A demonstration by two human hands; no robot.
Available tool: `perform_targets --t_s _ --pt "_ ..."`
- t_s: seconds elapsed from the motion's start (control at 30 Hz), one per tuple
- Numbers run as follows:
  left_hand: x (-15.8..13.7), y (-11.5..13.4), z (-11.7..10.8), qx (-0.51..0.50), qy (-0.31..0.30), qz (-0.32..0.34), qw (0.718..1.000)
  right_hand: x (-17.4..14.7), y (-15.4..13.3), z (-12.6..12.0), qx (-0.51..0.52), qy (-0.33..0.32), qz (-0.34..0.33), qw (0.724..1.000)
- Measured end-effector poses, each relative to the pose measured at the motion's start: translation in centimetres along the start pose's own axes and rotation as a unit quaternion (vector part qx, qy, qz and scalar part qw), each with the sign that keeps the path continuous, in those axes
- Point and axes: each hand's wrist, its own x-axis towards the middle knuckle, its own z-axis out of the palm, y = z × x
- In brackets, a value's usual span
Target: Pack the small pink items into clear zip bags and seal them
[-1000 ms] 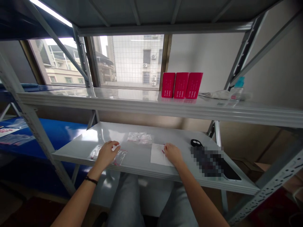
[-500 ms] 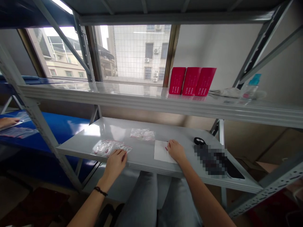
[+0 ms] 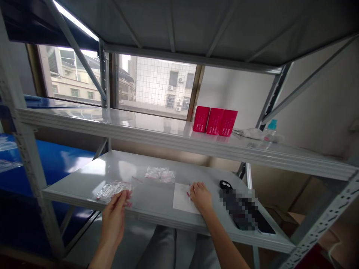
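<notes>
My left hand (image 3: 114, 211) is raised over the front of the grey shelf, thumb and fingers pinched on a clear plastic zip bag (image 3: 129, 198) with reddish-pink marks; the bag's outline is faint. Behind it lies a pile of clear zip bags (image 3: 110, 189). My right hand (image 3: 201, 197) rests on a white sheet of paper (image 3: 181, 201), fingers curled down beside small red pieces (image 3: 188, 194). Whatever its fingertips hold is hidden. Further back, between the hands, more clear bags (image 3: 159, 174) lie flat.
Right of the paper are a black round item (image 3: 225, 185), a blurred-out patch and a dark flat device (image 3: 263, 220). The upper shelf (image 3: 157, 129) holds three red boxes (image 3: 214, 121), a cloth (image 3: 248, 133) and a blue-capped bottle (image 3: 270, 131). A metal post (image 3: 30, 164) stands at left.
My left hand has lifted from the bag pile with a bag between its fingers. My right hand stays on the paper by the red pieces. The view has tilted up and shifted.
</notes>
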Motion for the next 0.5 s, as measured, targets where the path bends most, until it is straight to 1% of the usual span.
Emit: perform_targets --t_s 0.03,0.1,0.2,0.23,0.27,0.3,0.33,0.37,0.4,0.43,0.47,0.5 --pt "-0.8 0.4 0.3 -0.035 0.003 -0.027 0.999 0.0 0.0 -0.1 -0.002 0.009 0.0 1.0" --pt "-2.5 1.2 1.1 -0.073 0.003 -0.064 0.995 0.2 0.0 -0.5 -0.002 0.022 -0.005 1.0" --pt "-4.8 2.0 2.2 -0.079 -0.022 -0.091 0.992 0.3 -0.5 -2.2 0.036 0.036 0.011 0.999" --pt "-5.5 2.1 2.4 -0.071 -0.035 -0.096 0.992 0.1 -1.0 -3.2 0.075 0.045 0.023 0.996" --pt "-6.2 2.2 2.6 -0.059 -0.049 -0.102 0.992 -0.2 -1.6 -4.3 0.136 0.049 0.032 0.989" --pt "-6.9 2.1 2.7 -0.042 -0.063 -0.108 0.991 -0.7 -2.5 -5.5 0.215 0.043 0.038 0.975" --pt "-7.5 2.0 2.8 -0.021 -0.077 -0.113 0.99 -1.5 -3.5 -6.8 0.31 0.025 0.036 0.95" --pt "-8.1 1.9 2.8 0.004 -0.092 -0.115 0.989 -2.4 -4.5 -8.0 0.415 -0.026 0.024 0.909" --pt "-8.7 1.7 2.9 0.033 -0.11 -0.115 0.987 -3.5 -5.6 -9.1 0.5 -0.09 0.011 0.861" --pt "-9.3 1.6 2.9 0.063 -0.133 -0.112 0.983 -4.6 -6.6 -9.9 0.558 -0.149 -0.009 0.817" --pt "-9.7 1.5 3.0 0.092 -0.158 -0.106 0.977 -5.9 -7.5 -10.3 0.593 -0.187 -0.029 0.783" --pt "-10.2 1.4 3.0 0.119 -0.185 -0.097 0.971 -7.2 -8.3 -10.3 0.615 -0.205 -0.03 0.76"
